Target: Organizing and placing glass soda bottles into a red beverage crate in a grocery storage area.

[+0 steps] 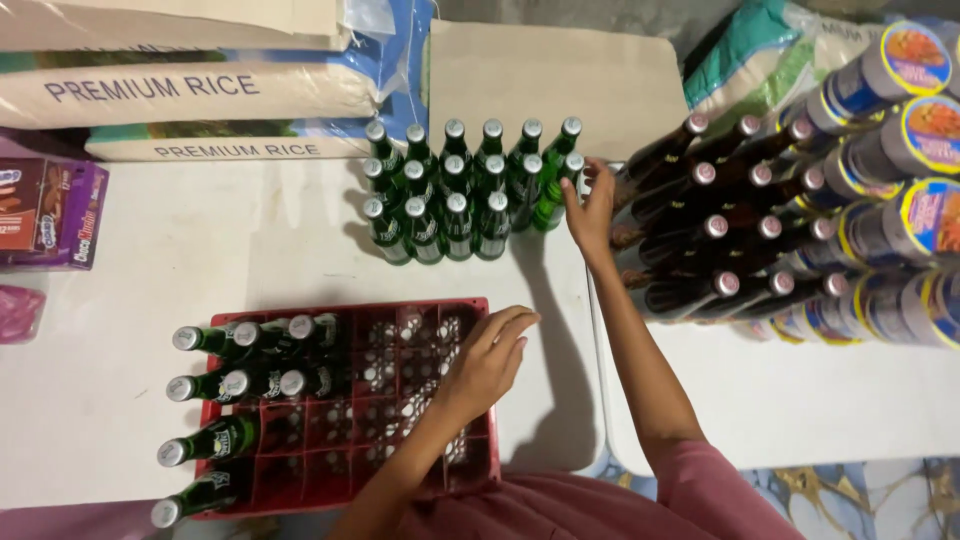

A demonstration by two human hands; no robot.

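Bottles from crate to tabletop
Right hand (590, 212) grasps a green bottle (552, 200) in the cluster; left hand (488, 358) hovers released over the red crate (480, 400).

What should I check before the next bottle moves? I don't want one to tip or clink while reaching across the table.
1. Right hand on a bottle: ok, its fingers touch the end bottle of the green bottle cluster; whether the grip is closed, cannot tell.
2. Left hand steadying the red crate: ok, it rests at the crate's upper right edge, holding nothing.
3. Free cells in the crate: ok, the right and lower cells are empty; green bottles in the crate fill the left side.
4. Room beside the right hand: not ok, the dark brown bottles stand close by the wrist.
5. Cluster bottles upright: ok.
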